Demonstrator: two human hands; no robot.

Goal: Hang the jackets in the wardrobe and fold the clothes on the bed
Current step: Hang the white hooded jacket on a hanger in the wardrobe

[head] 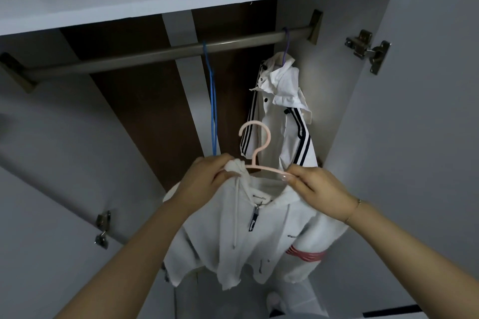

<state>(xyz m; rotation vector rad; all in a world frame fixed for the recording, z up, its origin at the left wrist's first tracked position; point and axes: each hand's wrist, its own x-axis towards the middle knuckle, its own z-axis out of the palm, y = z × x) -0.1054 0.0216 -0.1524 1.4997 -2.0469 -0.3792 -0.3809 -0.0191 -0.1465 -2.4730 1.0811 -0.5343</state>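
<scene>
The left hand [204, 176] has its grip closed on bunched white fabric at one shoulder of the white hoodie [248, 235], over the end of the pink hanger [255, 153]. The right hand [315, 184] pinches the hanger's other arm in a narrow grip. The hoodie hangs below both grips, zip facing the camera. Above and beyond the right grip, a white jacket with dark stripes [283, 116] hangs from the wardrobe rail [145, 55] on a purple hanger [285, 44]. A blue hanger [213, 101] dangles from the rail above the left grip.

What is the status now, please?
Both hands, left and right, grip pink hanger with white hoodie. Not yet on rail. Blue hanger hangs nearby.
</scene>
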